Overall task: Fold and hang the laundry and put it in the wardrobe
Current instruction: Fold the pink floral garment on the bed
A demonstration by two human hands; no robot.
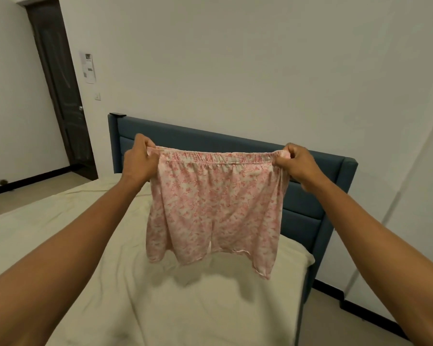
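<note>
A pair of pink floral shorts (213,211) hangs spread out in the air above the bed. My left hand (139,159) pinches the left end of the elastic waistband. My right hand (296,162) pinches the right end, and the waistband is stretched flat between them. The two leg openings hang free, a little above the sheet. No wardrobe or hanger is in view.
Below is a bed with a cream sheet (60,236) and a blue padded headboard (308,221) against the white wall. A dark door (60,96) stands at the far left. Bare floor runs along the right of the bed (335,318).
</note>
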